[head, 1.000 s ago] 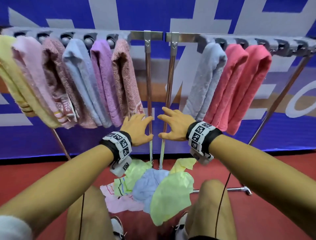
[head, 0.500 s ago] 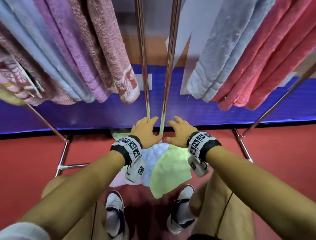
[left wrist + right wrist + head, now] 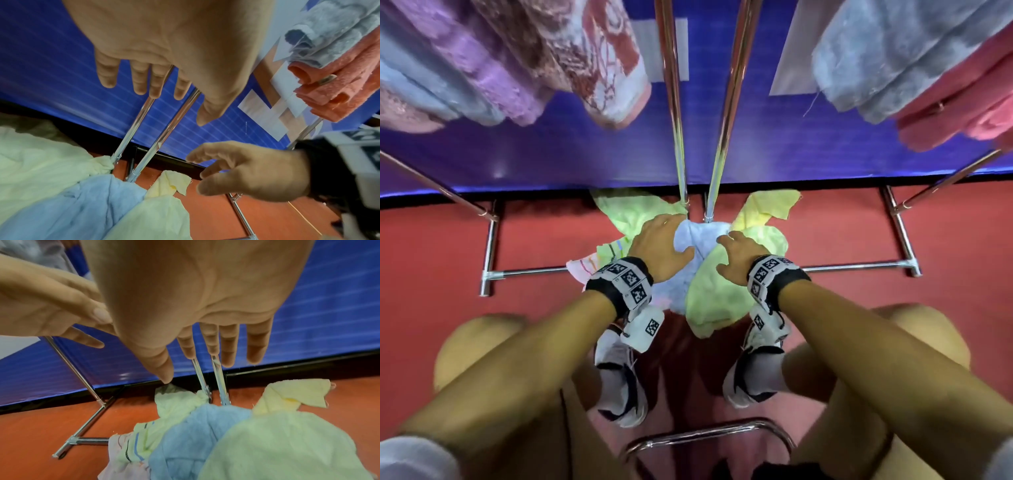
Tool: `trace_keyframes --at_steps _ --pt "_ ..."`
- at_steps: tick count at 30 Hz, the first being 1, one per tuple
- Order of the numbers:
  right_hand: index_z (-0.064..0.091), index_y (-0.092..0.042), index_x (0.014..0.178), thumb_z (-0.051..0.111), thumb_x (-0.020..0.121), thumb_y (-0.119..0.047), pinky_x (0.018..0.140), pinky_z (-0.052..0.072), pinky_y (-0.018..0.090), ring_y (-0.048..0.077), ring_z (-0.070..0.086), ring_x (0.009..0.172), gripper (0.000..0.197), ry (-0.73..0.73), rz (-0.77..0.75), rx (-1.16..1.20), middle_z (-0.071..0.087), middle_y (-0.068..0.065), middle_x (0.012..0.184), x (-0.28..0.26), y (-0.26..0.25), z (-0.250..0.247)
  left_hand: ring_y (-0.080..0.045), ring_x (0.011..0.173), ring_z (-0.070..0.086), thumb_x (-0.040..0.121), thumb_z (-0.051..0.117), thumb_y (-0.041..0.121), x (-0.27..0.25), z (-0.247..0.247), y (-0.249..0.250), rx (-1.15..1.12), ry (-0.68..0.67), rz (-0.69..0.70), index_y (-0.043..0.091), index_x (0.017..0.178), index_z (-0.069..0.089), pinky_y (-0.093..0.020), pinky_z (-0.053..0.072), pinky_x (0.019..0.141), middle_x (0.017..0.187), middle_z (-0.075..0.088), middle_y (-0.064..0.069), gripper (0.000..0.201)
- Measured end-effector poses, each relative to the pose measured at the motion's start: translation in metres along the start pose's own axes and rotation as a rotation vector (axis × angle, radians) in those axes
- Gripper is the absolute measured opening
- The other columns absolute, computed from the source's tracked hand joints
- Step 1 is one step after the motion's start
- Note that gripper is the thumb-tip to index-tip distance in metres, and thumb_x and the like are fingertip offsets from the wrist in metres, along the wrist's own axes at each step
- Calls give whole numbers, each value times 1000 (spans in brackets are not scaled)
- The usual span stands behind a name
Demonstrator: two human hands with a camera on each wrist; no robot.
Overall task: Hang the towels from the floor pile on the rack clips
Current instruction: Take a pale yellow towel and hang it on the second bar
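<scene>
- Red floor (image 3: 431,240) runs up to a blue banner wall (image 3: 585,147) at twelve o'clock, and the chrome rack stands in front of it, its two centre poles (image 3: 678,137) coming down side by side to the floor.
- Hanging towels fill the upper edge of the head view: lilac and patterned pink ones (image 3: 602,61) toward eleven o'clock, a grey-blue one (image 3: 887,58) and coral ones (image 3: 969,113) toward one o'clock.
- Floor pile (image 3: 709,294) lies at the foot of the centre poles, at the middle of the head view: a light blue towel (image 3: 691,240) in the centre, a pale green towel (image 3: 715,298) toward five o'clock of it, a yellow towel (image 3: 774,205) at one o'clock, another pale green one (image 3: 630,212) at eleven o'clock, and a striped pinkish one (image 3: 585,267) at nine o'clock.
- Left hand (image 3: 659,245) is spread wide, palm down over the blue towel, gripping nothing; whether it touches the cloth I cannot tell.
- Right hand (image 3: 736,260) sits just beside it at three o'clock, fingers loosely spread and slightly bent over the seam between the blue and green towels, also holding nothing.
- From the wrist cameras both palms (image 3: 174,40) (image 3: 195,288) show open above the pile, with the fingers apart.
- White shoes (image 3: 619,377) and bent knees sit at six o'clock, just short of the pile.
</scene>
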State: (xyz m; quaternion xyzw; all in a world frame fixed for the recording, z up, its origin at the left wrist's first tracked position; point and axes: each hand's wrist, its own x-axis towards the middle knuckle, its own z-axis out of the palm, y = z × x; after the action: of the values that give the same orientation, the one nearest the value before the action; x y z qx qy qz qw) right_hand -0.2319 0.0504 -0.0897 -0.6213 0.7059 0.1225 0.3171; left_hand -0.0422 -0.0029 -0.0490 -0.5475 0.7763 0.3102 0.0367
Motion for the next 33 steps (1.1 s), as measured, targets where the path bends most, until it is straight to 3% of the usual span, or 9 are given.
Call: trace_keyframes --at_steps 4,10,14,16,21,23,26,28,33 --pt "38 -22 140 57 86 -42 96 47 44 32 50 123 61 -71 28 -16 39 6 145 29 0 34 -26 129 45 76 51 53 15 21 -9 32 -49 17 29 132 48 -40 42 103 135 51 3 61" --pt "47 -21 133 57 86 -40 96 46 43 35 52 119 51 -212 39 -50 47 9 134 70 0 95 -28 142 27 88 60 41 23 39 -21 134 -50 56 21 149 36 -43 32 111 154 34 -6 68" --pt "53 -22 131 57 88 -36 100 43 42 33 49 123 45 -233 7 -42 50 10 134 95 -5 129 -29 140 27 89 59 42 24 53 -35 223 -119 30 19 146 39 -43 34 106 151 35 -9 65" --pt "51 -25 135 54 90 -35 106 39 45 32 42 132 46 -231 22 -33 43 10 143 106 -6 145 -29 140 27 88 60 40 25 58 -41 235 -153 11 18 146 38 -44 34 106 151 35 -11 66" --pt "35 -30 148 49 95 -41 118 18 51 32 5 149 56 -310 44 -17 5 9 162 121 9 188 -28 142 24 88 58 38 29 72 -50 247 -212 -27 19 145 40 -45 33 108 151 35 -11 63" --pt "41 -25 144 56 91 -36 115 20 54 33 10 147 56 -269 46 2 13 10 160 122 20 194 -28 142 25 88 58 37 30 76 -51 253 -222 -29 20 142 44 -45 34 108 150 36 -10 58" --pt "57 -19 127 52 91 -22 101 32 43 29 35 132 36 -134 9 -104 39 8 143 123 31 190 -28 143 23 87 58 39 31 81 -52 265 -256 -37 21 140 48 -46 34 109 152 36 -10 57" --pt "60 -15 118 46 94 -16 96 35 38 29 48 122 28 -131 26 -118 54 9 129 126 31 180 -28 144 23 87 59 41 33 81 -50 262 -264 -31 21 140 48 -46 34 110 152 37 -9 57" --pt "64 -1 109 45 95 -7 89 46 35 34 61 109 24 -101 36 8 65 19 118 133 36 162 -30 140 30 88 58 44 37 75 -45 231 -243 -14 19 140 47 -45 34 111 147 43 -8 59"
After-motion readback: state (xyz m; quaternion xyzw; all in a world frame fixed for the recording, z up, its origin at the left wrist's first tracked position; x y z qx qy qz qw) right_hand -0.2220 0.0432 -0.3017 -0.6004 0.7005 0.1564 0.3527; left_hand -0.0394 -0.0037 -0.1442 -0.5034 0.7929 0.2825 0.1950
